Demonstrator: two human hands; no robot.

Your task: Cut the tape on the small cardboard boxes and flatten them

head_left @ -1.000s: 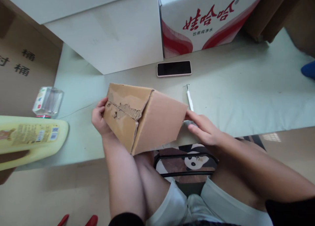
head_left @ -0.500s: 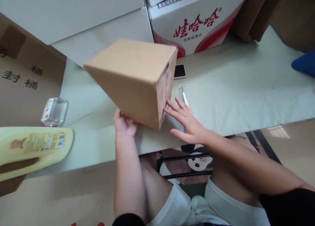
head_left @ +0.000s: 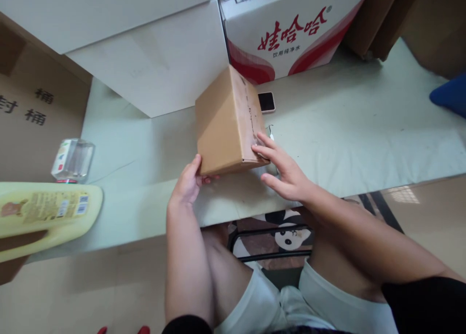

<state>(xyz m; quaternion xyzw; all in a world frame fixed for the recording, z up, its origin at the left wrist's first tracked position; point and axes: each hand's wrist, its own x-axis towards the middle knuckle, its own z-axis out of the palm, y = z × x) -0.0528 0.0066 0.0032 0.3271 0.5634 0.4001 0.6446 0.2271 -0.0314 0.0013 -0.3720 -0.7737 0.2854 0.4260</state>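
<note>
A brown cardboard box (head_left: 219, 130) is tilted over the pale green tabletop, its taped seam side turned to the right. My left hand (head_left: 188, 181) grips its lower left corner, thumb on the side face and fingers curled underneath. Against the taped side rest the fingertips of my right hand (head_left: 286, 171), whose fingers are spread apart. Behind that hand a small white-handled hooked tool (head_left: 271, 136) lies partly hidden. A phone (head_left: 267, 102) lies just past the box, partly covered by it.
A white carton with red lettering (head_left: 298, 42) and a large plain white box (head_left: 156, 62) stand at the back. On the left are a clear bottle (head_left: 74, 159), a yellow jug (head_left: 51, 217) and a brown carton (head_left: 43, 76). Something blue (head_left: 449, 93) sits at the right edge.
The box has turned and come lower, so its taped side now shows more. My left hand has shifted its hold on the lower corner. My right hand moved slightly along with the taped side.
</note>
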